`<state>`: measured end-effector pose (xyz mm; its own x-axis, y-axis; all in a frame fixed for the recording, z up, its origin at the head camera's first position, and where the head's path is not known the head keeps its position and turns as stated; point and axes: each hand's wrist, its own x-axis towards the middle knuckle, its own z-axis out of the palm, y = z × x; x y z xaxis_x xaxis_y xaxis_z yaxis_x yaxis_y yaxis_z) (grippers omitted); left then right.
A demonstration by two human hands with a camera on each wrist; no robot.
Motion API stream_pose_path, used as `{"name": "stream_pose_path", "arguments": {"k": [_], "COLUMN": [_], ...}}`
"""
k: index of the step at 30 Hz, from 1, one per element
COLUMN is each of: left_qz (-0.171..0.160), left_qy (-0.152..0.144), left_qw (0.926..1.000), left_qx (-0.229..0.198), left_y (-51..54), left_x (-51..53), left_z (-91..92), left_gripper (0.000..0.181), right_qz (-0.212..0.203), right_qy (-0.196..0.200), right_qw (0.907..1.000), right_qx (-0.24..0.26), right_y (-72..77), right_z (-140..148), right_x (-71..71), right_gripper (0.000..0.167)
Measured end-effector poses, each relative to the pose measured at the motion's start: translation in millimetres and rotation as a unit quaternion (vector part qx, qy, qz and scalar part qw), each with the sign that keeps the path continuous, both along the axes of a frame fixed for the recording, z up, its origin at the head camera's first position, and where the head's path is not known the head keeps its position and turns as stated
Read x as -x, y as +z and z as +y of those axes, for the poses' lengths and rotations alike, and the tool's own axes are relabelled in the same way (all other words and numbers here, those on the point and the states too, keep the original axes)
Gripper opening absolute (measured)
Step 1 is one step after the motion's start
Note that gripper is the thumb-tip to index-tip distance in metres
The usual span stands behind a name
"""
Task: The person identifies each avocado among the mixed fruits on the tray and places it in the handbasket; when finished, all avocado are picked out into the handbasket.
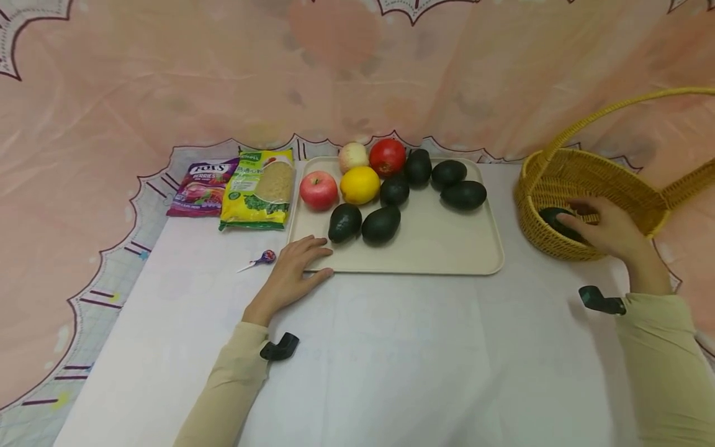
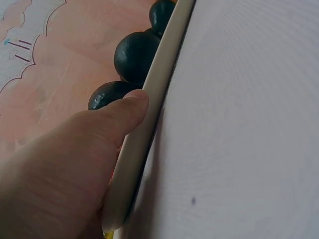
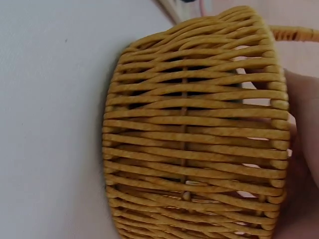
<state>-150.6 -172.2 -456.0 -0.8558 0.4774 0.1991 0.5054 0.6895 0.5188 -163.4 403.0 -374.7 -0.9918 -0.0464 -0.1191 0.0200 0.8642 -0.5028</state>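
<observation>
My left hand [image 1: 293, 273] rests on the near left corner of the beige tray [image 1: 441, 251], fingers extended, the thumb along the rim in the left wrist view. Close to its fingertips lie two avocados [image 1: 345, 223]. At the right, my right hand [image 1: 609, 230] reaches inside the yellow wicker basket [image 1: 527, 214] and grips an avocado [image 1: 558, 225] between thumb and fingers, low in the basket. The basket's woven side [image 3: 194, 129] hides most of that avocado in the right wrist view.
On the tray are several more avocados [image 1: 463, 195], a red apple [image 1: 319, 190], a lemon [image 1: 360, 185], a pomegranate [image 1: 388, 157] and a pale round fruit [image 1: 353, 156]. Left of it lie a purple candy bag [image 1: 203, 189], a yellow-green packet [image 1: 258, 189] and a lollipop [image 1: 265, 257].
</observation>
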Motion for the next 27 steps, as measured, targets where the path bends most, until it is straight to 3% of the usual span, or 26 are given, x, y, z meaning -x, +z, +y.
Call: {"name": "stream_pose_path", "arguments": {"k": [9, 20, 27], "left_qz": [-0.003, -0.005, -0.010], "left_qy": [0.006, 0.004, 0.006], "left_qw": [1.0000, 1.0000, 0.9999], "left_qx": [0.001, -0.002, 0.004], "left_y": [1.8, 1.1, 1.6], "left_x": [-2.2, -1.5, -0.5], "left_z": [-1.8, 0.2, 0.5], "left_gripper": [0.038, 0.038, 0.038], "right_qz": [0.104, 0.212, 0.257], "right_qy": [-0.025, 0.005, 0.056], "right_qw": [0.9927, 0.9725, 0.9595], "right_qx": [0.056, 0.097, 0.101], "right_y": [8.2, 1.8, -3.3], "right_z": [-21, -56, -77], "right_x": [-7.3, -8.5, -2.6], "right_gripper": [0.049, 0.032, 0.026]}}
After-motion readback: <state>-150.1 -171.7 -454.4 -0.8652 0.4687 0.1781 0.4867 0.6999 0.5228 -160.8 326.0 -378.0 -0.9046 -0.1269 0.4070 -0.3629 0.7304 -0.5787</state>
